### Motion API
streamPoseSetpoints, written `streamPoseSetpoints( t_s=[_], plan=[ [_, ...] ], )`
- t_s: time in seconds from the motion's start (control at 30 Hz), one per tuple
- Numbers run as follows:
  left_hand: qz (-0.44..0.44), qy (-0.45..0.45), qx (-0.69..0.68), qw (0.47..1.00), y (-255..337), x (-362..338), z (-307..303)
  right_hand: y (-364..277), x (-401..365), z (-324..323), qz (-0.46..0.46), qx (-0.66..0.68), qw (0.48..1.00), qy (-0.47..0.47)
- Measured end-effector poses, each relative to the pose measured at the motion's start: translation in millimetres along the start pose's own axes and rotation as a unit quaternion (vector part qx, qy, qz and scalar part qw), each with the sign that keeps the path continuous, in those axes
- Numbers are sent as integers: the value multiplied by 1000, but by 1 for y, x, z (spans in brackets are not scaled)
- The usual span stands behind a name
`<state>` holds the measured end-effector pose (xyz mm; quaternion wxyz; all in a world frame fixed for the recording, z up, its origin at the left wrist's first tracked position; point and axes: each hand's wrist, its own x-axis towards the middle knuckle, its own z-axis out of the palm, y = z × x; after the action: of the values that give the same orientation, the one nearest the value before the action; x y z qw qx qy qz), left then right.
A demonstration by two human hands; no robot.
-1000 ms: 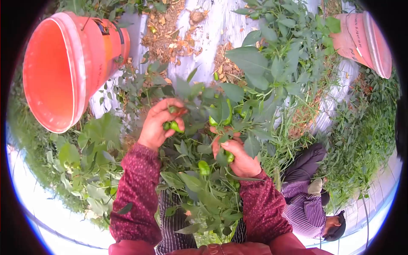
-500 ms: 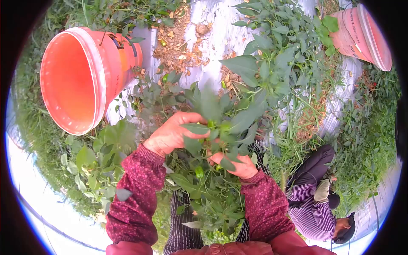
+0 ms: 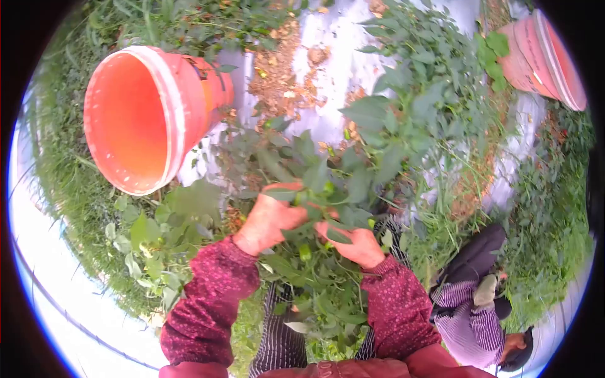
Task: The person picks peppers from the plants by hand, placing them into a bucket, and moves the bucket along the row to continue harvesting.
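Left hand [image 3: 268, 220] was curled around stems of the leafy green pepper plant [image 3: 328, 290]. Right hand [image 3: 360, 246] sat just beside it, fingers buried in leaves, so couldn't tell its grip.

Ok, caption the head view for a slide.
The left hand and right hand reach into a leafy plant, an orange bucket to the left, another person lower right.

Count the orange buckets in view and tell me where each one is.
2. The first bucket is at upper left, its open mouth toward the camera, above the left hand. The second bucket is at the upper right edge, partly cut off. The foliage could hide others.
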<state>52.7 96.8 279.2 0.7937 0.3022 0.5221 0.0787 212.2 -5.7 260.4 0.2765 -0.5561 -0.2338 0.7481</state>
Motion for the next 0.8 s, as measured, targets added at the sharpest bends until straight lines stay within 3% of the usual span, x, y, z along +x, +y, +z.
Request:
streamPoseSetpoints(
  t_s=[0.07,0.1,0.13,0.2,0.23,0.33,0.4,0.47,0.53,0.6,0.63,0.67,0.7,0.73,0.77,0.8],
  plan=[
    [57,33,96,993,-3,2,0,-3,4,-1,74,9,997,-2],
    [53,21,96,994,1,1,0,7,6,-1,-6,-52,999,6],
    [49,7,95,994,5,1,-1,6,6,2,-15,-49,999,-2],
    [59,14,118,991,8,2,-4,1,5,6,-13,96,995,31],
    [66,14,135,989,9,2,-5,-1,6,7,32,130,991,24],
    [29,33,103,994,20,-2,-1,-7,8,4,-1,41,999,12],
    [25,31,56,998,12,-4,-2,-1,6,9,17,83,996,34],
    [4,73,37,997,11,-4,1,9,9,8,-47,69,996,24],
    [18,101,53,993,3,-3,0,-2,9,14,-11,78,996,31],
    [54,128,47,989,-1,-3,0,2,9,17,-109,32,992,52],
    [84,165,85,979,-1,-1,0,10,11,18,-60,95,994,18],
    [38,228,101,968,3,-2,-6,23,11,19,-59,96,993,21],
    [-8,290,118,950,25,-2,-14,41,8,22,-93,70,993,0],
    [48,334,98,936,36,1,-31,61,7,25,-129,41,991,-23],
    [73,288,92,950,45,-10,-41,83,9,35,-156,-20,983,91],
    [53,236,124,962,57,-21,-39,69,5,36,-151,-19,984,91]
  ],
)
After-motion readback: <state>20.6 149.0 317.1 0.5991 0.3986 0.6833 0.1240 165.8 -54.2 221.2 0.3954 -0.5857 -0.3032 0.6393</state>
